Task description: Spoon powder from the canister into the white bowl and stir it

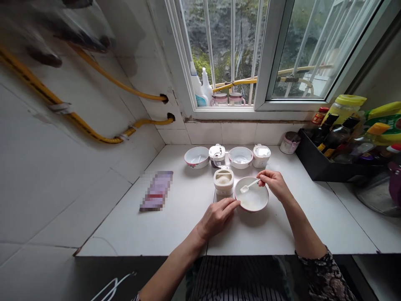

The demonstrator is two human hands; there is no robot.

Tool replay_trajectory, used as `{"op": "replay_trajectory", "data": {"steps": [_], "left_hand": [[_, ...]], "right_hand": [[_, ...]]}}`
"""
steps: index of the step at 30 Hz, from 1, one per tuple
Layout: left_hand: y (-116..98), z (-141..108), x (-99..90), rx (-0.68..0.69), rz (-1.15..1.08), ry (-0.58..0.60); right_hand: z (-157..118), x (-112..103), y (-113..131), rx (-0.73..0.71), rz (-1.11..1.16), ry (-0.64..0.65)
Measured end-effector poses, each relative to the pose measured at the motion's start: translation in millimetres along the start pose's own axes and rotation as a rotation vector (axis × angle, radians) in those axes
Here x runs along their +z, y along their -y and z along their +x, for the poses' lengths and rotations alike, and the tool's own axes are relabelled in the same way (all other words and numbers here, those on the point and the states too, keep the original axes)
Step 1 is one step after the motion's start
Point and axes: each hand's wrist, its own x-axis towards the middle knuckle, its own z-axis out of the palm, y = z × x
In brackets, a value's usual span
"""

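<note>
A white bowl [257,203] with a pink rim sits on the tiled counter [175,217] in front of me, with a pale powder inside. My right hand [275,182] pinches a small white spoon [248,186] whose scoop is over the bowl. My left hand [218,215] rests on the counter with its fingertips touching the bowl's left rim. An open white seasoning jar [223,181] with pale grains stands just left of the bowl.
Behind stand two more bowls [196,157] [240,157] and two lidded jars [217,154] [261,155]. A black rack of sauce bottles [316,163] fills the right. A purple packet [156,190] lies left. Yellow gas hoses [94,133] run along the left wall.
</note>
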Motion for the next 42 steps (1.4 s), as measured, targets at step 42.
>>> {"op": "replay_trajectory", "data": {"steps": [42], "left_hand": [[0.4,-2.0,-0.9,-0.014,0.006,0.033]], "right_hand": [[-5.5,11.5,1.3,-0.36,-0.567,0.169]]}}
